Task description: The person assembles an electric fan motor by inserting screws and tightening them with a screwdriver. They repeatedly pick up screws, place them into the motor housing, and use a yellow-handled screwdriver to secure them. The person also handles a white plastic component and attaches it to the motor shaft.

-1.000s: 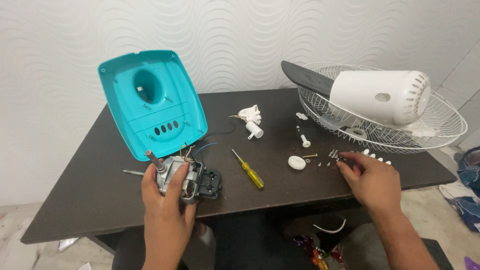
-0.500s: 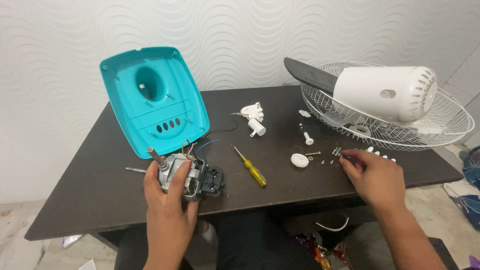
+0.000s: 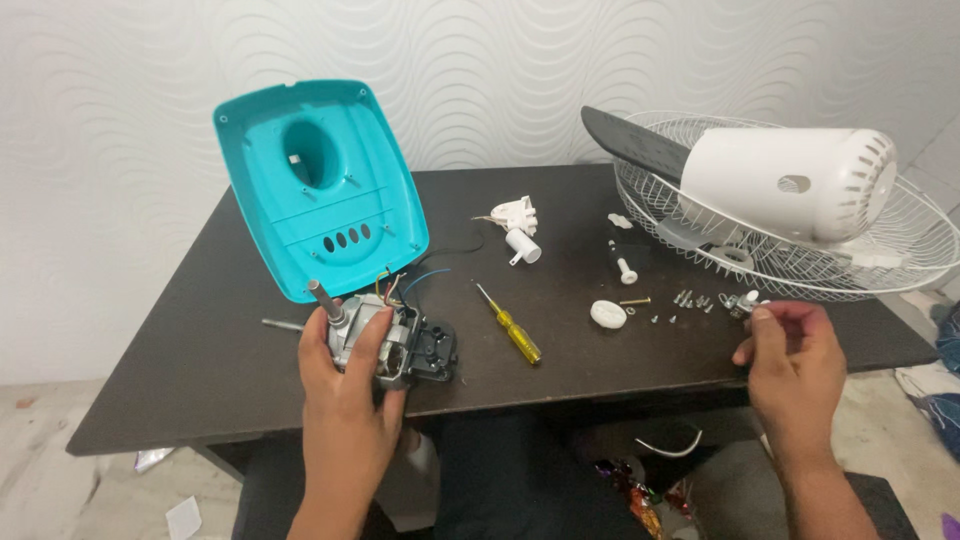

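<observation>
The left hand [image 3: 345,400] grips a fan motor [image 3: 385,340] at the near edge of the dark desk [image 3: 200,370], fingers wrapped around its metal body, with the motor's shaft pointing up and to the left. Coloured wires run from the motor up toward a teal plastic housing [image 3: 320,185] that stands tilted just behind it. The right hand [image 3: 795,365] hovers at the near right part of the desk, thumb and fingertips pinched on a small metal part [image 3: 745,303].

Just left of that hand lies a scatter of small screws [image 3: 690,300], and beside them a round white cap [image 3: 608,314]. Between the two hands a yellow-handled screwdriver [image 3: 510,325] lies on the desk, its tip pointing away from the person. A thin metal pin [image 3: 282,324] lies left of the motor.

Farther back sit a white knob with a stem [image 3: 624,268] and a small white switch part [image 3: 518,218] with a black wire. At the far right, a white wire fan guard [image 3: 790,245] rests on the desk, holding a white motor cover [image 3: 800,185] and a dark fan blade [image 3: 635,145].
</observation>
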